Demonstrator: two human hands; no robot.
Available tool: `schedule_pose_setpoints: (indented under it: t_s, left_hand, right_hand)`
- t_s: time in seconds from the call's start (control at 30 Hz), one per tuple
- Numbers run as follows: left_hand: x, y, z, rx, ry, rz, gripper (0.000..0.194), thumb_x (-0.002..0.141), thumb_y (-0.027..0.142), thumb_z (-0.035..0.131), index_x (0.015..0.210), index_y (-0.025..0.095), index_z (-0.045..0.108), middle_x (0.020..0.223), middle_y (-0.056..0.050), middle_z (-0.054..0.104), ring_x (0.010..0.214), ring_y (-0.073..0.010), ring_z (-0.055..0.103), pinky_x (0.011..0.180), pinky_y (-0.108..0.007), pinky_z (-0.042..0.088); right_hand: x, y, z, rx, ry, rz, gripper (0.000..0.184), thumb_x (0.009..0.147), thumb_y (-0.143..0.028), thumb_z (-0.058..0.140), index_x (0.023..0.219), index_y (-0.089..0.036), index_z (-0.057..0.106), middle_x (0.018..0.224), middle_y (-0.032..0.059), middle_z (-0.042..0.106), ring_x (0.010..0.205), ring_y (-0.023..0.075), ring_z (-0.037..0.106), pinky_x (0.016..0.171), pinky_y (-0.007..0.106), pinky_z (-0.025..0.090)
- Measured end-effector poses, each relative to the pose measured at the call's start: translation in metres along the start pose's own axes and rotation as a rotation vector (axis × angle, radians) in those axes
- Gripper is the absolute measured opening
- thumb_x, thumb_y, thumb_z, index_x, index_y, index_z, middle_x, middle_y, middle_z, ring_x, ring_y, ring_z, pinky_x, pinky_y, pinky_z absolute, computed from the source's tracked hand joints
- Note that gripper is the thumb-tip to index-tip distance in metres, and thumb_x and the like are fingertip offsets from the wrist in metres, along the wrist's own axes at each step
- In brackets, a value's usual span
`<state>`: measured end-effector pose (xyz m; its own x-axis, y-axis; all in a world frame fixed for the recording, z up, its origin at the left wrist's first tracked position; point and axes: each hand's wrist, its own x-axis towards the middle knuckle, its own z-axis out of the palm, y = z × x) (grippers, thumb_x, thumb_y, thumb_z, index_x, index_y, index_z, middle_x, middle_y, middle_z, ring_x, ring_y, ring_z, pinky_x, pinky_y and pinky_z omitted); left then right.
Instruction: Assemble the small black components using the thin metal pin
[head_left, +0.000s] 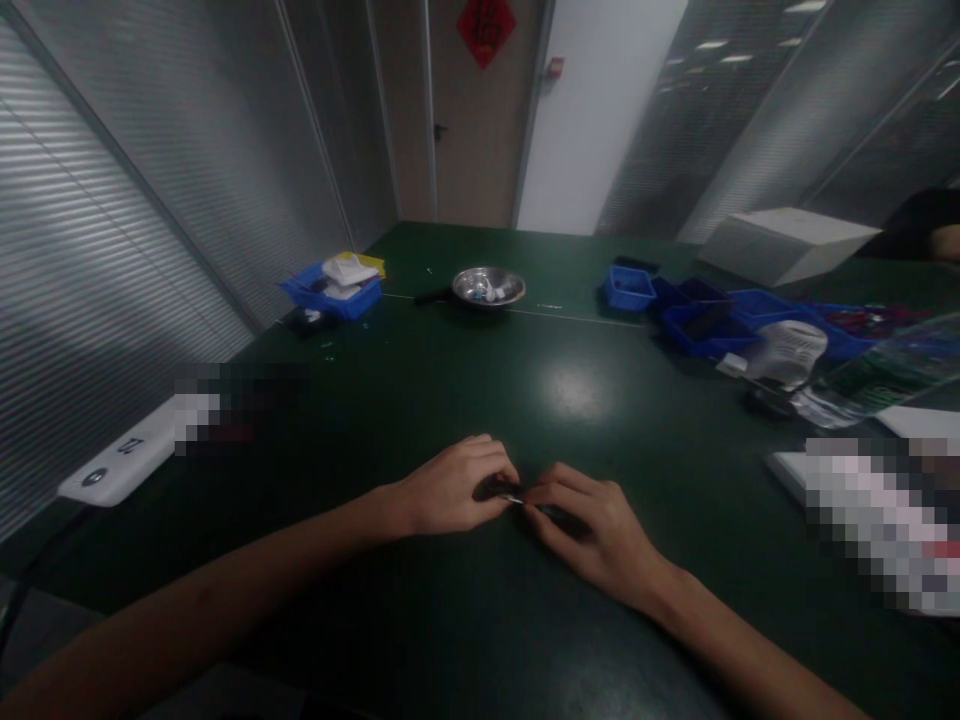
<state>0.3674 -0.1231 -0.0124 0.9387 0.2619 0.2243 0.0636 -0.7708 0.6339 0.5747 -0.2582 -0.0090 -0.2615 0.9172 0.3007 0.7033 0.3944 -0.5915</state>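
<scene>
Near the middle of the green table, my two hands meet around a small dark object with a thin bright, metal-looking edge; its kind is too dim and too covered to make out. My left hand has its fingers curled over the dark object from the left. From the right, my right hand pinches at its bright end with thumb and fingertips. Fingers hide most of the object.
A metal bowl with small white pieces stands further back. Blue bins, a white box and a plastic bottle are at the right. A blue tray and a white power strip are left. Someone's arm shows far right.
</scene>
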Motion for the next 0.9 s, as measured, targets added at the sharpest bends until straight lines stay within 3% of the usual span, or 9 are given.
schedule_pose_setpoints:
  t_s: [0.2,0.37,0.5,0.63,0.8,0.9]
  left_hand:
    - [0.0,0.002,-0.007,-0.023,-0.033,-0.005,0.013,0.097,0.025,0.065,0.109,0.019,0.067,0.105,-0.008,0.067,0.103,-0.0228,0.06,0.096,-0.038,0.045]
    - [-0.003,0.002,-0.029,-0.129,-0.214,0.035,0.023,0.1,0.019,0.062,0.121,0.023,0.069,0.118,-0.007,0.066,0.113,-0.022,0.059,0.099,-0.037,0.046]
    - [-0.005,-0.015,-0.045,-0.124,-0.21,0.001,0.028,0.101,0.015,0.056,0.124,0.025,0.07,0.119,-0.007,0.067,0.114,-0.0214,0.06,0.101,-0.038,0.045]
    - [-0.013,-0.061,-0.07,0.028,-0.025,-0.113,0.03,0.102,0.018,0.053,0.127,0.024,0.069,0.123,-0.008,0.065,0.115,-0.0209,0.061,0.1,-0.037,0.047]
    - [-0.041,-0.135,-0.114,0.325,0.312,-0.393,0.03,0.099,0.024,0.055,0.125,0.02,0.07,0.12,-0.01,0.067,0.108,-0.0247,0.064,0.097,-0.039,0.049]
    - [-0.058,-0.169,-0.132,0.438,0.47,-0.536,0.031,0.095,0.024,0.058,0.123,0.017,0.071,0.113,-0.012,0.069,0.102,-0.0264,0.065,0.095,-0.039,0.05]
  right_hand:
    - [0.0,0.001,-0.003,0.027,0.073,-0.013,0.017,0.102,-0.024,0.056,0.105,-0.021,0.072,0.096,0.0049,0.068,0.078,0.0157,0.067,0.066,0.027,0.052]
    - [-0.002,-0.001,-0.007,0.03,0.171,0.021,0.017,0.102,-0.024,0.056,0.102,-0.021,0.073,0.094,0.0065,0.069,0.079,0.0179,0.069,0.068,0.029,0.055]
    - [-0.002,-0.002,-0.009,0.037,0.18,0.025,0.017,0.102,-0.025,0.056,0.104,-0.021,0.073,0.094,0.0065,0.07,0.08,0.0185,0.069,0.069,0.03,0.056]
    - [-0.003,-0.001,-0.009,0.047,0.165,0.018,0.016,0.102,-0.024,0.056,0.104,-0.02,0.072,0.095,0.0067,0.069,0.081,0.018,0.069,0.068,0.03,0.055]
    - [-0.004,0.002,-0.007,0.036,0.142,0.012,0.016,0.103,-0.025,0.056,0.105,-0.02,0.071,0.096,0.0064,0.069,0.082,0.0178,0.068,0.069,0.03,0.055]
    - [-0.003,0.002,-0.007,0.027,0.137,0.013,0.017,0.103,-0.026,0.055,0.106,-0.021,0.071,0.097,0.0063,0.069,0.083,0.0177,0.069,0.07,0.03,0.056]
